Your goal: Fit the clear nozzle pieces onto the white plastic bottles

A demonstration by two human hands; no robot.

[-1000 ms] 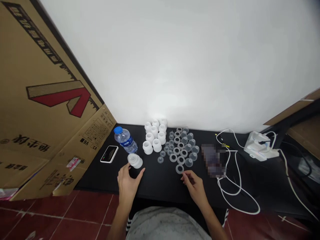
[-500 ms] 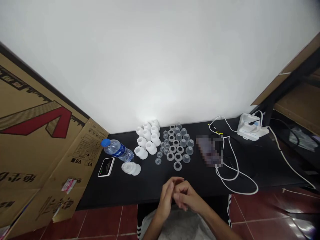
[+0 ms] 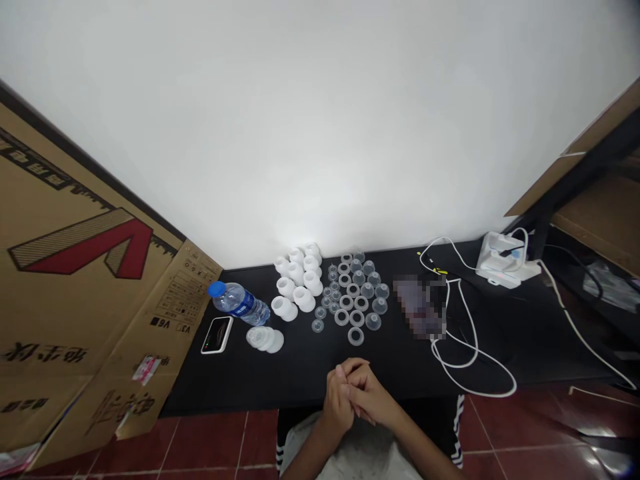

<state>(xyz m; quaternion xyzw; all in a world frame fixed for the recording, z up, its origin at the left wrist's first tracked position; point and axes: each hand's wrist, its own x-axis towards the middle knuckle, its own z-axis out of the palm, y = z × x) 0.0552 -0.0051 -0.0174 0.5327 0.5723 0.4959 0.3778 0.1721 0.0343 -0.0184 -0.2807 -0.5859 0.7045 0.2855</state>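
Observation:
My left hand (image 3: 336, 400) and my right hand (image 3: 371, 395) are clasped together, fingers folded over each other, above the front edge of the black table (image 3: 280, 380). Neither holds an object. Nearest to them, a little farther out, is a transparent ring-shaped cup (image 3: 355, 337). It belongs to a group of transparent silicone cups and rings (image 3: 353, 293). To the left stand several white plastic cups (image 3: 297, 280). A stack of transparent and white parts (image 3: 264, 339) lies on its side near the front.
A water bottle with a blue cap (image 3: 239, 303) lies beside a black phone-like device (image 3: 219, 335). A pixelated object (image 3: 419, 307) sits among white cables (image 3: 453, 340), and a white power strip (image 3: 504, 260) stands at the back right. Cardboard (image 3: 85, 280) leans at the left.
My hands were apart, near the stack and the front ring, and have come together at the table's front edge. The view has swung, and the objects on the table look unmoved since the half-second frame.

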